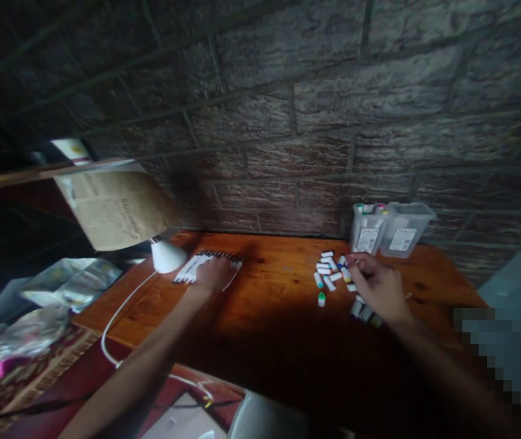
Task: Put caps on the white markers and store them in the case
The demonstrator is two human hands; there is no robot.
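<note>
Labels [400, 239] are showing on two clear boxes [409, 221], too small to read. A wooden table [272, 292] is standing against a brick wall [265, 122]. On it, your left hand [215, 274] is covering white pens [191, 268], fingers unclear; your right hand [379, 289] is hovering by scattered white pieces [323, 266], thumb and forefinger close, any pinch unclear.

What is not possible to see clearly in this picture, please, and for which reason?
All in the head view:
1. The middle of the row of white markers: covered by the left hand.
2. Whether the right hand grips a short white piece: its fingers and blur hide this.
3. Fine print on the container labels: too small.
4. The whole pale flat object: cut off by the bottom edge.
</note>
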